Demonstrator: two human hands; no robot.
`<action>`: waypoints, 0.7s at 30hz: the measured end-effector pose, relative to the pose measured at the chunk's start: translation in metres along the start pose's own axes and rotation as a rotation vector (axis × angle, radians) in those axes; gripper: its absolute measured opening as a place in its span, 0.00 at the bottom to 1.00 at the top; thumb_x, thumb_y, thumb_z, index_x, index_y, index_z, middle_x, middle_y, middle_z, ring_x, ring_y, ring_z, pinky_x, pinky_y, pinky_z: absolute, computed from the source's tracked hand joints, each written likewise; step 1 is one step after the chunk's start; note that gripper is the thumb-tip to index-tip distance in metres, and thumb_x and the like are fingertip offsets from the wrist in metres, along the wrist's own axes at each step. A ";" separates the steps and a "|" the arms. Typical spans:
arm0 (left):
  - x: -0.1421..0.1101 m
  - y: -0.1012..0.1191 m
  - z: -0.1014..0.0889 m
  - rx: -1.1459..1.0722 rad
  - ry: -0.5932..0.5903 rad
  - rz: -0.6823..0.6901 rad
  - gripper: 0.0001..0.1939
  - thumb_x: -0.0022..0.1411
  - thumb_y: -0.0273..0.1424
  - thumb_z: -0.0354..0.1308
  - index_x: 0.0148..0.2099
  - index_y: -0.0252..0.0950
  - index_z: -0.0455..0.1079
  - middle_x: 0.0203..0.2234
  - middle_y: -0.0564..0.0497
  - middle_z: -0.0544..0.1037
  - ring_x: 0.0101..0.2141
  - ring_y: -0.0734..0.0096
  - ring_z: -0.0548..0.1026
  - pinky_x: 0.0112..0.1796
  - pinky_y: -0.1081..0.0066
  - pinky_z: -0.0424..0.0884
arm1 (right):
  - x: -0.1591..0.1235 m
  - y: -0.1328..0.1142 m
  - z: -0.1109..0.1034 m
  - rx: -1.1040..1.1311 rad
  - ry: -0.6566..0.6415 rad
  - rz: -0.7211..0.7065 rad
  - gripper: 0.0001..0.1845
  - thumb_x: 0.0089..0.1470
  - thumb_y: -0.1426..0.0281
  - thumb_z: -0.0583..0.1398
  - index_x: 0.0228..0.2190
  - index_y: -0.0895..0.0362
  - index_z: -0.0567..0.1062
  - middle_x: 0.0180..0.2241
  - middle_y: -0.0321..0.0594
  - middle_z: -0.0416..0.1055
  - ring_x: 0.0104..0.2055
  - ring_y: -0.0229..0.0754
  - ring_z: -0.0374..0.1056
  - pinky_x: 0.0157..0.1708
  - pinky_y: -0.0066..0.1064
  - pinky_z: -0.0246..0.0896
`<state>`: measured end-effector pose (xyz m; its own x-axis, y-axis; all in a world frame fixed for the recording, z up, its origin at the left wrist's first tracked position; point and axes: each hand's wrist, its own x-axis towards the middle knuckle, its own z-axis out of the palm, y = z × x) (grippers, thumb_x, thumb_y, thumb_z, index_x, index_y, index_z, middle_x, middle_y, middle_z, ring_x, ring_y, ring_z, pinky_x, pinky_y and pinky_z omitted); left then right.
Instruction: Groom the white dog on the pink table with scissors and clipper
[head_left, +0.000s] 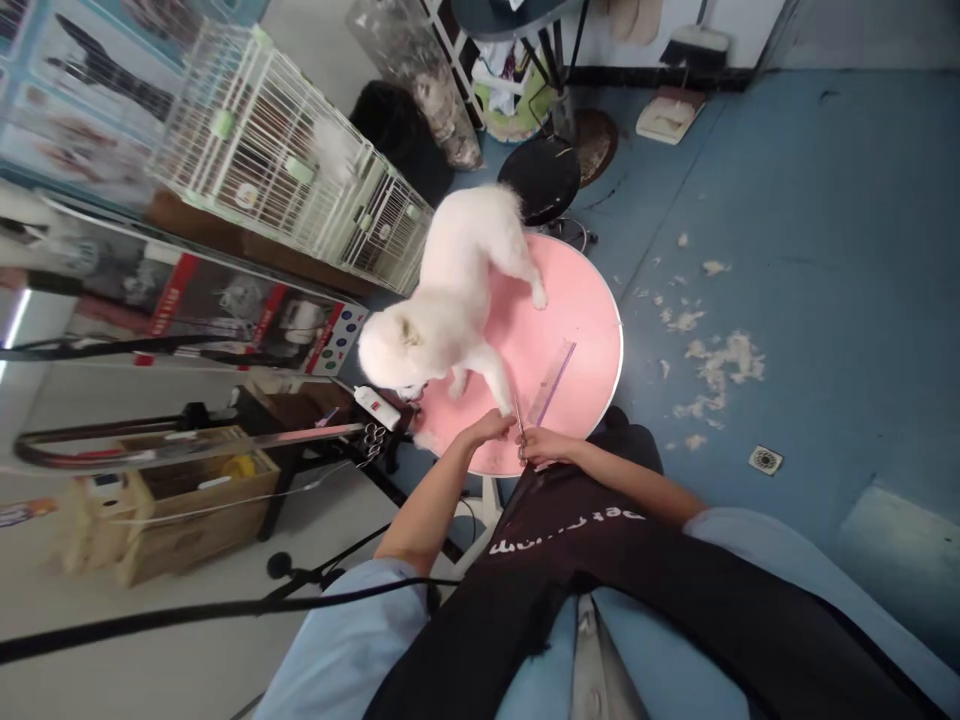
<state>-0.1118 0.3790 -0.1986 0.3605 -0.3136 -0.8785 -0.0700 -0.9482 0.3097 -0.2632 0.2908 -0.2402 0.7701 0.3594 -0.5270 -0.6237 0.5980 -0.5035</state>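
Far to my left a wire cage (277, 165) stands against the wall, and below it a wooden crate (191, 500) sits on the floor, both well apart from where I work. The white dog (450, 300) stands on the round pink table (585, 340), its head toward my left and its rump away from me, one front leg coming down near the table's near edge. A white clipper (377, 407) lies at the table's left rim, just beside the dog's muzzle.

My left hand (487, 428) reaches in at the near edge, fingers curled around what looks like the dog's front paw; the exact grip is too small to tell. Just to its right my right hand (547, 445) is closed on the scissors (518, 420), whose blades point up and away from me, almost along the leg. The two hands nearly touch, so the paw lies just left of the blade tips, and my left hand is the nearer one to it.

Right of the scissors a clear purple comb (551, 382) lies on the table, its long axis slanting away to the right, near my right hand but apart from it. The table's right half is bare pink out to the rim. Beyond it, fur clippings (712, 365) are scattered on the blue floor (825, 250)
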 end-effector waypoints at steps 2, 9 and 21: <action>-0.006 0.002 -0.004 -0.012 -0.080 0.029 0.11 0.57 0.32 0.56 0.25 0.34 0.61 0.16 0.55 0.64 0.20 0.77 0.62 0.27 0.74 0.61 | 0.001 -0.001 -0.001 0.069 -0.014 -0.010 0.16 0.42 0.74 0.66 0.34 0.56 0.68 0.25 0.32 0.71 0.25 0.35 0.71 0.20 0.19 0.58; -0.016 0.011 -0.018 -0.007 -0.273 0.089 0.15 0.50 0.38 0.64 0.25 0.33 0.66 0.17 0.56 0.64 0.23 0.77 0.63 0.29 0.74 0.62 | 0.006 -0.008 -0.002 0.030 -0.024 -0.045 0.20 0.40 0.76 0.67 0.37 0.56 0.69 0.28 0.32 0.71 0.29 0.36 0.73 0.26 0.21 0.65; -0.009 0.003 -0.017 -0.051 -0.313 0.126 0.09 0.50 0.33 0.60 0.27 0.33 0.64 0.20 0.55 0.65 0.24 0.78 0.63 0.32 0.74 0.63 | -0.005 0.001 0.001 0.084 -0.039 -0.003 0.20 0.38 0.75 0.64 0.37 0.56 0.69 0.26 0.32 0.71 0.27 0.37 0.73 0.21 0.21 0.60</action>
<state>-0.0995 0.3796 -0.1839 0.0486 -0.4357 -0.8988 -0.0467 -0.8998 0.4337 -0.2671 0.2899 -0.2377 0.7779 0.3841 -0.4974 -0.6089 0.6565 -0.4452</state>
